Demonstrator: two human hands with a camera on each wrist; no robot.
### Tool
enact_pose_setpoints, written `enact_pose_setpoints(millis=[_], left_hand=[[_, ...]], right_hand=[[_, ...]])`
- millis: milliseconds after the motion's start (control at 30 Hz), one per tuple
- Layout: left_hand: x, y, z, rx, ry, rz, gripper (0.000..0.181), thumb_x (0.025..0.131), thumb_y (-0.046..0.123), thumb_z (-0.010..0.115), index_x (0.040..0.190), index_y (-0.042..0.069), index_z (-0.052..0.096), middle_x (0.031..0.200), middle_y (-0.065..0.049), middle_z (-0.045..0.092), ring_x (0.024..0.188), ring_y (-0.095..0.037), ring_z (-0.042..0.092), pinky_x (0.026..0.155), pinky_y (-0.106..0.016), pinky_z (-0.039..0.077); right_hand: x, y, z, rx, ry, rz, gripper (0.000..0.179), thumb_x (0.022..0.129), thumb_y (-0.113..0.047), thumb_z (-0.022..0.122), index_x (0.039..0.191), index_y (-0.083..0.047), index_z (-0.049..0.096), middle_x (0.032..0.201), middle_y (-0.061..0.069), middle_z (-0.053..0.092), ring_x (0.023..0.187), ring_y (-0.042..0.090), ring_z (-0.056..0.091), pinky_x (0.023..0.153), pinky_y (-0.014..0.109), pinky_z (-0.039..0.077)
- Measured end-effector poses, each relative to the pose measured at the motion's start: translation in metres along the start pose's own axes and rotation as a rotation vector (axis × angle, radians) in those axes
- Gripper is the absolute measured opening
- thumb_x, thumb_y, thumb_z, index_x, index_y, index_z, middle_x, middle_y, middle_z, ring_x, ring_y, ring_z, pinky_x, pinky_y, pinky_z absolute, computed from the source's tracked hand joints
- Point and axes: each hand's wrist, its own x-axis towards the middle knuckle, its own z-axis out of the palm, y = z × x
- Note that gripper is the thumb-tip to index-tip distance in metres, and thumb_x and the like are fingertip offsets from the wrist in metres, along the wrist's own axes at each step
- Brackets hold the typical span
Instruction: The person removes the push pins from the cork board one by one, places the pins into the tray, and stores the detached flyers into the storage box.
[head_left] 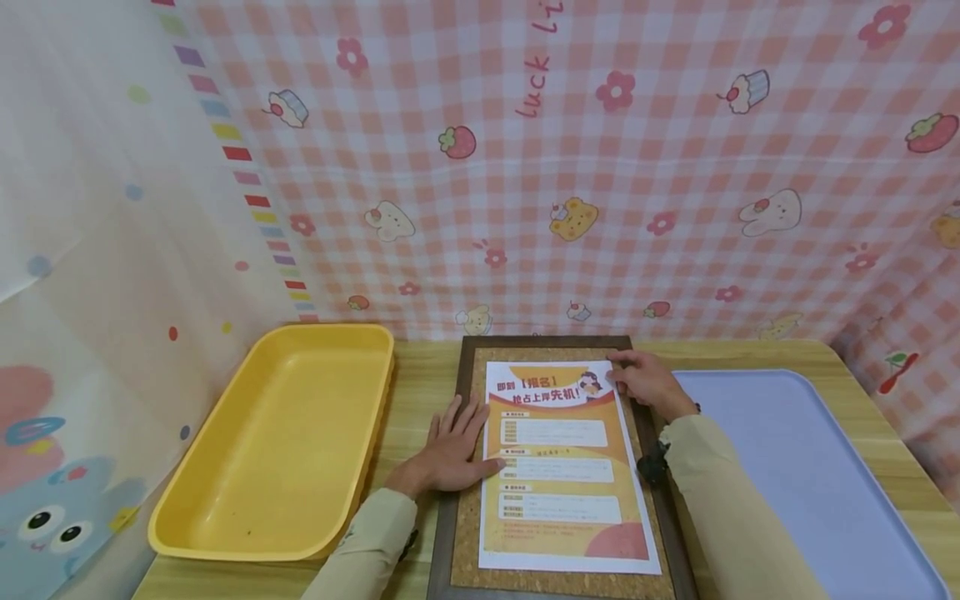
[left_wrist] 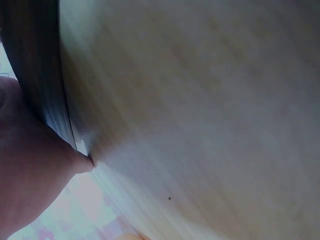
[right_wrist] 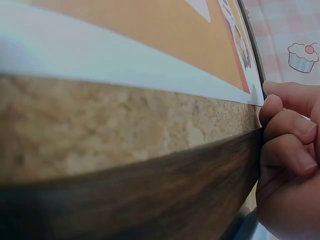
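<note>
A printed paper poster (head_left: 558, 475), orange and white with red lettering, lies on a cork board (head_left: 465, 533) in a dark wood frame. My left hand (head_left: 450, 454) rests spread over the board's left side, its thumb on the poster's left margin. In the left wrist view, part of the left hand (left_wrist: 35, 155) shows beside the dark frame. At the poster's upper right corner, my right hand (head_left: 648, 383) pinches the paper's edge between thumb and index finger. The right wrist view shows the right hand's (right_wrist: 295, 145) other fingers curled beside the frame.
A yellow tray (head_left: 382, 367) stands left of the board on the wood-grain table (head_left: 423, 367). To the right lies a pale lavender tray (head_left: 795, 467), partly covered by the right sleeve. A pink checked cloth (head_left: 525, 183) hangs behind the table.
</note>
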Motion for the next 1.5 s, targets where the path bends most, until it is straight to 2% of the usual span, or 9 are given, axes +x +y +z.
enact_pose_setpoints(millis=[233,500,667,800,967,1133,1367,1500], left_hand=[[-0.003,0.006,-0.005,0.002,-0.007,0.009,0.089,0.098,0.058,0.049,0.161,0.012,0.005,0.167,-0.010,-0.003,0.152,-0.033,-0.015,0.117,-0.063,-0.006],[-0.003,0.004,-0.003,-0.001,-0.001,0.012,0.091,0.097,0.059,0.048,0.161,0.012,0.004,0.167,-0.010,-0.004,0.152,-0.031,-0.015,0.117,-0.061,-0.007],[-0.005,0.007,-0.007,0.009,0.003,0.007,0.089,0.097,0.058,0.048,0.161,0.011,0.008,0.167,-0.011,0.000,0.152,-0.034,-0.011,0.117,-0.063,-0.002],[-0.005,0.007,-0.007,0.018,-0.001,0.000,0.088,0.098,0.057,0.048,0.161,0.011,0.007,0.167,-0.011,-0.001,0.152,-0.034,-0.011,0.117,-0.063,-0.002],[-0.005,0.007,-0.007,0.005,-0.006,0.005,0.088,0.098,0.055,0.050,0.161,0.010,0.007,0.167,-0.012,-0.002,0.152,-0.034,-0.012,0.117,-0.063,-0.004],[-0.005,0.008,-0.007,0.008,0.000,0.009,0.087,0.098,0.056,0.049,0.161,0.012,0.007,0.167,-0.010,-0.003,0.152,-0.034,-0.012,0.117,-0.063,-0.003],[-0.006,0.007,-0.007,0.002,0.001,0.018,0.087,0.099,0.054,0.049,0.161,0.010,0.008,0.167,-0.012,-0.001,0.152,-0.035,-0.012,0.117,-0.063,-0.004],[-0.005,0.006,-0.006,0.000,0.007,0.020,0.087,0.098,0.055,0.050,0.161,0.009,0.009,0.167,-0.012,0.000,0.152,-0.035,-0.011,0.117,-0.064,-0.004]], right_hand=[[-0.003,0.000,-0.001,0.006,-0.010,-0.029,0.046,0.100,-0.021,0.056,0.144,-0.007,0.050,0.072,0.003,0.054,0.055,0.015,0.042,0.051,0.027,0.035],[-0.003,0.001,0.001,0.002,0.015,-0.046,0.042,0.100,-0.020,0.057,0.140,-0.007,0.053,0.074,0.003,0.057,0.059,0.016,0.046,0.053,0.028,0.037],[-0.001,-0.001,0.008,-0.030,0.081,-0.036,0.040,0.099,-0.021,0.058,0.136,-0.007,0.056,0.094,0.011,0.063,0.076,0.022,0.054,0.061,0.027,0.041],[-0.001,-0.005,0.012,-0.080,0.127,-0.049,0.038,0.097,-0.021,0.060,0.131,-0.006,0.057,0.112,0.016,0.059,0.088,0.026,0.053,0.066,0.028,0.041],[-0.002,-0.010,0.015,-0.107,0.153,-0.071,0.035,0.094,-0.020,0.063,0.124,-0.004,0.056,0.103,0.016,0.055,0.086,0.026,0.051,0.068,0.031,0.041],[-0.005,-0.014,0.015,-0.121,0.158,-0.073,0.036,0.093,-0.019,0.064,0.124,-0.004,0.053,0.099,0.013,0.051,0.084,0.025,0.049,0.067,0.031,0.040],[-0.009,-0.015,0.018,-0.126,0.156,-0.099,0.038,0.094,-0.017,0.065,0.126,-0.003,0.048,0.100,0.014,0.049,0.085,0.027,0.048,0.066,0.031,0.040],[-0.013,-0.015,0.018,-0.134,0.148,-0.112,0.045,0.096,-0.018,0.063,0.134,-0.005,0.044,0.106,0.017,0.052,0.089,0.028,0.051,0.069,0.032,0.042]])
